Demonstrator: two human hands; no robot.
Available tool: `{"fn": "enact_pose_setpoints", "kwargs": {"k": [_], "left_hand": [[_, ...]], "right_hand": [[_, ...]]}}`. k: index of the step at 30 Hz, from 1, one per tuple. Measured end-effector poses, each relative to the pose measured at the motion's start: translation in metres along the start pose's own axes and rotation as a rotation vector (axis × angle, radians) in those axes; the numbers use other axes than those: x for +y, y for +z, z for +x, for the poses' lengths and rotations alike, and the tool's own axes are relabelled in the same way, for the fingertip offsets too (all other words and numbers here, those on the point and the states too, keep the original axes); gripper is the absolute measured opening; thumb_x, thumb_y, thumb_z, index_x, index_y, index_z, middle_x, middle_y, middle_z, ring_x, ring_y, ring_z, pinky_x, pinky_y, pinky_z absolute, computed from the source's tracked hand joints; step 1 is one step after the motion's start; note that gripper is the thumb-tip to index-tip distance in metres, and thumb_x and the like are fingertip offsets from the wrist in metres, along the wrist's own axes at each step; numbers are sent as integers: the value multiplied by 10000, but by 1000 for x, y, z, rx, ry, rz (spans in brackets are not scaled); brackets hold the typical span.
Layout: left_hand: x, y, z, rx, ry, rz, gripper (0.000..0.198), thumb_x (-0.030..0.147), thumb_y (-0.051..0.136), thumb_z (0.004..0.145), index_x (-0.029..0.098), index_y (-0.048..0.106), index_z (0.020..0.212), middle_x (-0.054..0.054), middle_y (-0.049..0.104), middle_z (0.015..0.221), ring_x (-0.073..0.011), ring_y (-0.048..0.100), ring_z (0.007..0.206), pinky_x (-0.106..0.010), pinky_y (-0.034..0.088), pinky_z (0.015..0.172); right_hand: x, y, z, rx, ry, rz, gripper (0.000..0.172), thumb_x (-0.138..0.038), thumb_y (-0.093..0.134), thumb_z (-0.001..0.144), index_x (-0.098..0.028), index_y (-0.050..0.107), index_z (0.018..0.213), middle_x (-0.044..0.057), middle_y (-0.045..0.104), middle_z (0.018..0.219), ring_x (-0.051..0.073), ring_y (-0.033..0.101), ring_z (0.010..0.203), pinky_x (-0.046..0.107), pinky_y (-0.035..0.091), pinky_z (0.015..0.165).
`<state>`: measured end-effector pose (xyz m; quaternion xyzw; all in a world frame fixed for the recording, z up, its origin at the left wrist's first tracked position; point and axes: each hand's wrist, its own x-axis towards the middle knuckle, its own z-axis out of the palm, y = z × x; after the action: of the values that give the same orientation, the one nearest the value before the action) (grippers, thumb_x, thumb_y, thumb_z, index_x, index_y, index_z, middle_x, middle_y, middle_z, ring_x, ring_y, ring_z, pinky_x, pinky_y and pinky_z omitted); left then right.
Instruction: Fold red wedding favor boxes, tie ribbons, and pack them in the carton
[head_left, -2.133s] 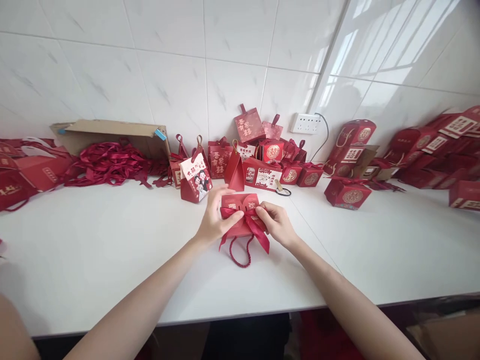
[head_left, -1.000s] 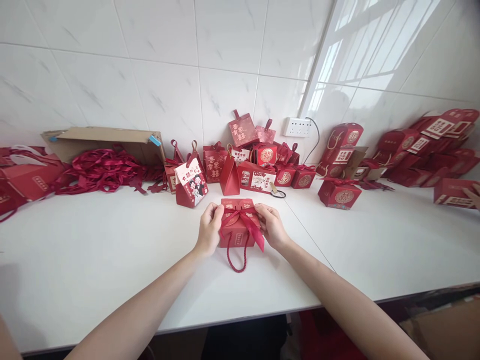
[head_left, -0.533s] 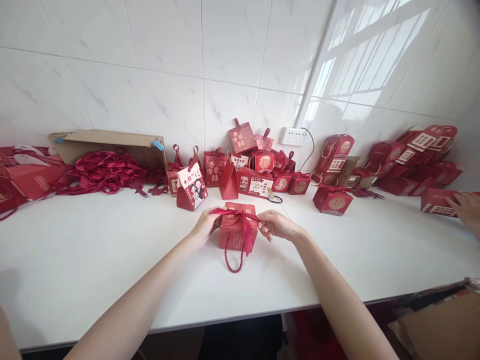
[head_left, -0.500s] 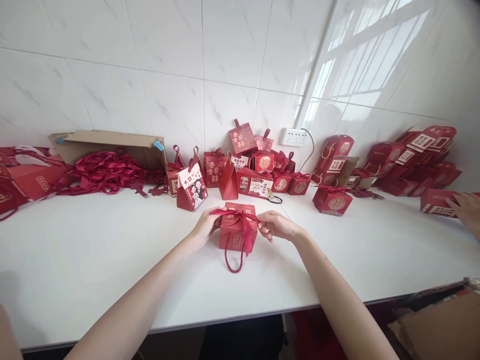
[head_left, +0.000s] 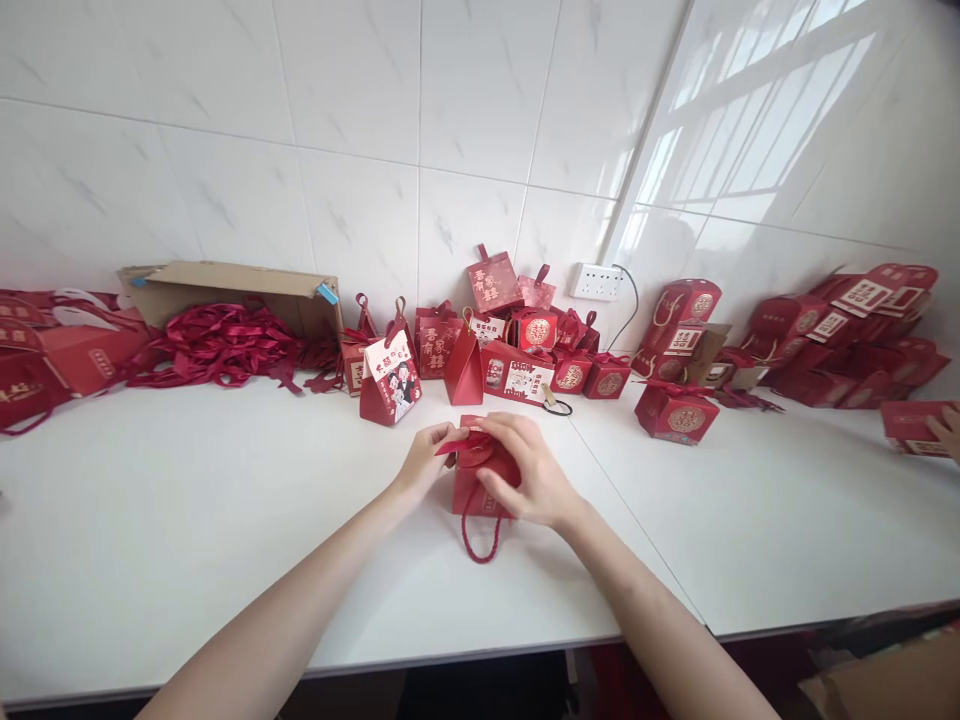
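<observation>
A red gift box sits in front of me on the white table, with a twisted cord handle drooping down its near side. Red satin ribbon crosses its top. On the left, my left hand pinches the ribbon close to the box's upper edge. My right hand curls over the top and right side of the box, its thumb toward the front and its fingers across the ribbon. That hand hides the middle of the ribbon and much of the lid.
Behind stand several finished red boxes and a triangular box with a couple printed on it. Loose ribbons spill from a cardboard box. At right are a ribboned box, stacked boxes and another person's hand on a box.
My right hand has moved from beside the box to over its top, covering the ribbon. The hanging ribbon tail at the front is now out of sight. My left hand still grips the ribbon.
</observation>
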<state>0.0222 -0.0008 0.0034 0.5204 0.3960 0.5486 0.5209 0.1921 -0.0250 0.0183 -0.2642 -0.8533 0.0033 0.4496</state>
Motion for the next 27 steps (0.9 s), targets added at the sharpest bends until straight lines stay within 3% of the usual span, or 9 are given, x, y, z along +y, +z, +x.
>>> {"fn": "enact_pose_setpoints", "kwargs": {"k": [2,6,12,18,24,27], "left_hand": [[-2,2,-1,4,10,27,419,461,663,631,185,379,493,62,356,488,-69,320,476,-217,258,476],[-4,6,0,24,24,68,415,460,618,636,198,328,498,70,291,495,-67,265,485,-217,213,462],[-5,8,-5,108,102,133,388,421,561,674,204,289,500,65,266,503,-73,243,498,-228,211,469],[-2,10,-8,155,162,174,376,398,547,664,211,277,481,60,258,484,-84,248,502,-239,226,473],[0,11,-8,123,153,156,394,415,560,667,213,278,480,58,269,477,-84,253,493,-241,236,466],[-1,10,-8,108,144,144,393,404,561,681,209,279,488,61,259,485,-82,247,496,-237,237,473]], "right_hand": [[-5,5,0,-27,-71,-48,352,-210,511,854,-185,499,1205,119,637,1098,231,573,1053,452,418,949],[0,6,-4,55,-181,-108,233,-116,493,836,-199,571,1038,54,669,915,190,606,927,411,444,900],[-2,4,-8,60,-376,-235,153,-98,522,880,-145,600,1003,69,695,914,173,627,910,412,437,951],[-17,4,-7,55,-545,-226,187,-83,479,925,-109,625,1039,68,727,951,165,643,884,361,497,838],[-20,13,-8,46,-586,-171,234,-91,595,864,-74,599,1098,95,728,954,175,648,866,309,551,777],[-19,10,-10,45,-595,-94,334,-198,602,882,-40,557,1172,139,704,975,197,644,917,307,562,793]]}}
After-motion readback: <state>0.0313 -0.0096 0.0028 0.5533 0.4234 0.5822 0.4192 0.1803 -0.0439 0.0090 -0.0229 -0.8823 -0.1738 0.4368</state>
